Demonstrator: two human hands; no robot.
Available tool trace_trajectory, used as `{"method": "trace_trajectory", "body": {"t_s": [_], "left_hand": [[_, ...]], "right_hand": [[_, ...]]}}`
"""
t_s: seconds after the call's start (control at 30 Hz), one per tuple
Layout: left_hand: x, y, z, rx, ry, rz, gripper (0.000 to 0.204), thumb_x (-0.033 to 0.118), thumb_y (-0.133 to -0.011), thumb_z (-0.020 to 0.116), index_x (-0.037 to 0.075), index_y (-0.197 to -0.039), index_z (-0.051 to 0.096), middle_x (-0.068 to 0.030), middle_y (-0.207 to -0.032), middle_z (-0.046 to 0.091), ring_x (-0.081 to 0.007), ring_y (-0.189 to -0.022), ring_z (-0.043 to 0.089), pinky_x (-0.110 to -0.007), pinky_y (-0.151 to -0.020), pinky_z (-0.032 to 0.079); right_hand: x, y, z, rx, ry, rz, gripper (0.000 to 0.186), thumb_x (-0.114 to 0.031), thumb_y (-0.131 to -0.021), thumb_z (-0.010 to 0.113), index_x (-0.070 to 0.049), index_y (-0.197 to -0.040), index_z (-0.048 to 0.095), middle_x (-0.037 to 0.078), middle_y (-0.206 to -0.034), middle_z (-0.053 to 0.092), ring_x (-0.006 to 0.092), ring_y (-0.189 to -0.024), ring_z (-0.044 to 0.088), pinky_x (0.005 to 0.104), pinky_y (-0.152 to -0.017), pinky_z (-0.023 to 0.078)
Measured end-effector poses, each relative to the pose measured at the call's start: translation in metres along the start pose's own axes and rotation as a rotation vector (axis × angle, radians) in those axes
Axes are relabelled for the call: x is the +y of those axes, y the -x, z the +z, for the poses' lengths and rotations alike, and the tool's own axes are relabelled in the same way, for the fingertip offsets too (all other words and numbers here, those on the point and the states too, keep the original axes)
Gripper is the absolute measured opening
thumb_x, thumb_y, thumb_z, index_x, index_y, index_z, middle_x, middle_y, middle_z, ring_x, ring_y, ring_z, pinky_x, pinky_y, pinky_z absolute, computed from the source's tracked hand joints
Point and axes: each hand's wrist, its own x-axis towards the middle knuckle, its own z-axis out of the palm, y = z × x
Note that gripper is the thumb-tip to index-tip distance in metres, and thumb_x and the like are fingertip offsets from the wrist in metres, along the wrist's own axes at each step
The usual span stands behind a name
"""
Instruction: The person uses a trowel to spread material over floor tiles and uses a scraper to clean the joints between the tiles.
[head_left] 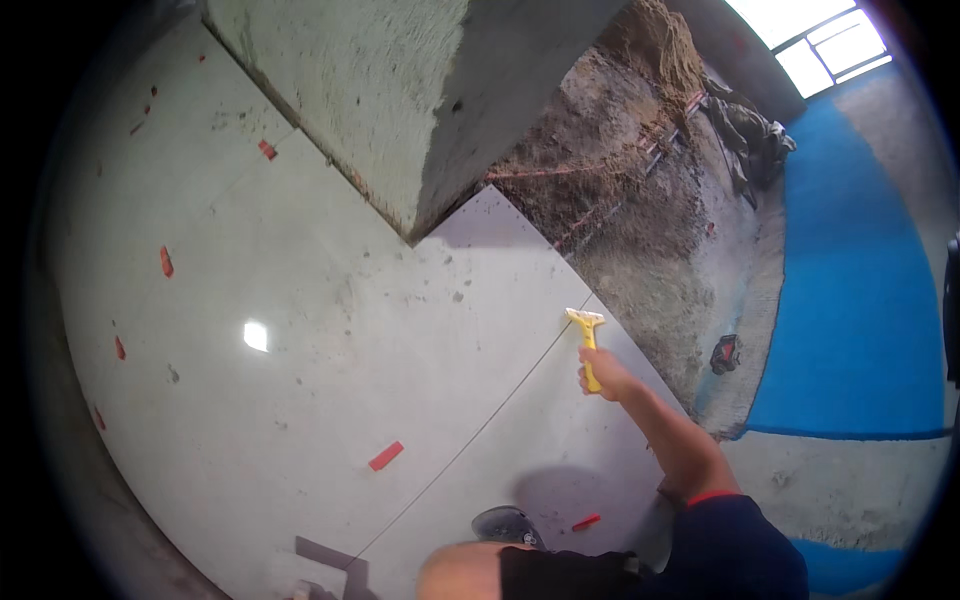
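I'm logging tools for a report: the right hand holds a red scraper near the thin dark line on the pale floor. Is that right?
Not quite: the scraper is yellow, not red, as the head view shows. The right hand does hold it near the thin dark line on the pale floor.

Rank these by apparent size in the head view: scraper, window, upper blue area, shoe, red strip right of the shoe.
1. Upper blue area
2. Window
3. Scraper and shoe: too alike to rank; the right hand covers part of the scraper.
4. Red strip
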Motion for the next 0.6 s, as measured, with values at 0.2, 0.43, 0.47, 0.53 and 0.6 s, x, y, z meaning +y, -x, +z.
{"method": "trace_trajectory", "body": {"t_s": [0.2, 0.43, 0.47, 0.53, 0.6], "left_hand": [[-0.007, 0.016, -0.084, 0.371, -0.060, 0.012, 0.034, 0.035, -0.085, 0.072, 0.002, -0.086, 0.064, -0.0183, -0.075, 0.062, -0.0305, -0.063, 0.057, -0.047, -0.061, 0.047], [0.013, -0.012, -0.102, 0.433, 0.356, -0.243, 0.040, 0.035, -0.089, 0.071, -0.004, -0.092, 0.063, -0.0114, -0.075, 0.064, -0.0186, -0.068, 0.059, -0.035, -0.064, 0.048], [0.015, -0.022, -0.103, 0.518, 0.338, -0.224, 0.040, 0.036, -0.091, 0.070, -0.003, -0.091, 0.063, -0.0082, -0.074, 0.064, -0.0170, -0.067, 0.059, -0.035, -0.062, 0.048], [-0.009, -0.068, -0.087, 0.459, 0.801, -0.390, 0.037, 0.039, -0.093, 0.068, 0.002, -0.088, 0.060, -0.0037, -0.072, 0.060, -0.0136, -0.059, 0.055, -0.031, -0.054, 0.046], [-0.057, -0.073, -0.082, 0.588, 0.852, -0.496, 0.032, 0.035, -0.095, 0.067, 0.005, -0.093, 0.056, -0.0022, -0.069, 0.055, -0.0136, -0.056, 0.052, -0.030, -0.050, 0.044]], "right_hand": [[0.048, 0.001, 0.019, -0.125, 0.525, -0.152, 0.027, -0.037, -0.101, 0.051, -0.010, -0.096, 0.052, 0.003, -0.063, 0.052, 0.0182, -0.052, 0.055, 0.0379, -0.047, 0.047], [-0.050, -0.040, -0.015, -0.020, 0.499, -0.260, 0.026, -0.032, -0.097, 0.056, -0.006, -0.092, 0.054, 0.004, -0.060, 0.050, 0.0158, -0.044, 0.049, 0.0339, -0.038, 0.039], [-0.050, -0.027, -0.004, -0.057, 0.527, -0.283, 0.025, -0.030, -0.096, 0.057, -0.005, -0.092, 0.055, 0.004, -0.060, 0.050, 0.0154, -0.044, 0.049, 0.0335, -0.038, 0.039], [-0.046, -0.037, -0.013, -0.083, 0.859, -0.465, 0.025, -0.027, -0.095, 0.058, -0.004, -0.087, 0.056, 0.004, -0.058, 0.050, 0.0151, -0.043, 0.048, 0.0329, -0.038, 0.038], [-0.057, -0.001, 0.052, -0.115, 1.041, -0.403, 0.025, -0.024, -0.093, 0.058, -0.003, -0.080, 0.056, 0.005, -0.057, 0.051, 0.0149, -0.042, 0.048, 0.0323, -0.037, 0.037]]}}
